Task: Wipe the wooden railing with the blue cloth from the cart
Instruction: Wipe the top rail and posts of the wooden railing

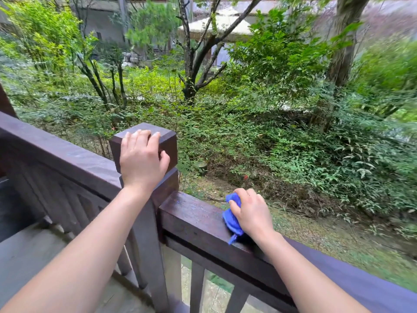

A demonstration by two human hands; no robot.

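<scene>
1. Railing (196,213), wooden, dark brown: top rail runs from the corner post down to the lower right edge of view; surface near the post looks damp and glossy. A second rail section (58,152) meets the post from the left.
2. Corner post (167,136), square, flat-topped, standing higher than both rails.
3. Blue cloth (232,219), bunched up, lying on the top face of the right-hand rail, a loose corner hanging over the near edge.
4. Right hand (251,211): fingers closed over the blue cloth, palm down, pressing it onto the rail.
5. Left hand (141,158): laid over the near top edge of the corner post, fingers curled onto its flat top, thumb on the side face; nothing else held.
6. Balusters (197,288), vertical, under the right-hand rail.
7. Deck floor (29,251), grey, lower left.
8. Garden beyond the railing: shrubs (282,141), a dark-barked tree (190,64), a thatched roof (225,23) far behind.
</scene>
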